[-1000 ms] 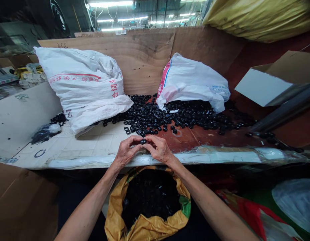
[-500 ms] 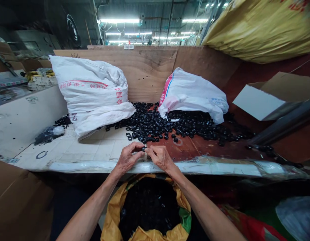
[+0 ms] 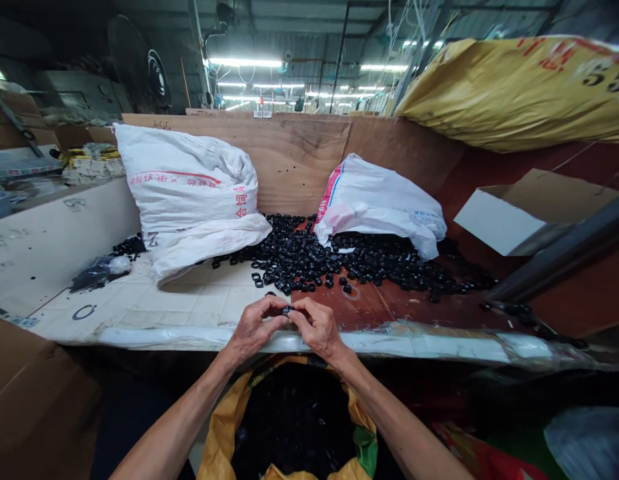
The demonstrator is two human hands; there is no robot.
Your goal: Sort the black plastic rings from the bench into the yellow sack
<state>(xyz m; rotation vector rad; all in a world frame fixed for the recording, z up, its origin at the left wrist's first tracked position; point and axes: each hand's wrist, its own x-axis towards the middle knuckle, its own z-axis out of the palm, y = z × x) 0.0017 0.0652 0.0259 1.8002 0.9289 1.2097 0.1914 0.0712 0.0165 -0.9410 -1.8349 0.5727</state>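
Note:
Between the fingertips of both hands is a small black part (image 3: 287, 310), above the table's front edge. My left hand (image 3: 255, 327) pinches it from the left, thumb and fingers closed. From the right, my right hand (image 3: 317, 325) grips the same part, also closed. Beyond the hands, many loose black parts (image 3: 299, 257) are heaped on the table. A yellow sack (image 3: 220, 437) stands open below the hands, with a dark mass of small pieces inside.
White sacks lie at the left (image 3: 199, 193) and right (image 3: 379, 200) of the heap. A wooden board (image 3: 289, 167) backs the table. An open carton (image 3: 504, 217), a dark bar (image 3: 554, 257) and a large yellow sack (image 3: 514, 93) are at the right.
The view has tilted up a little, so the table and sacks appear lower. Both hands still hold the small black part, with the fingers slightly shifted around it.

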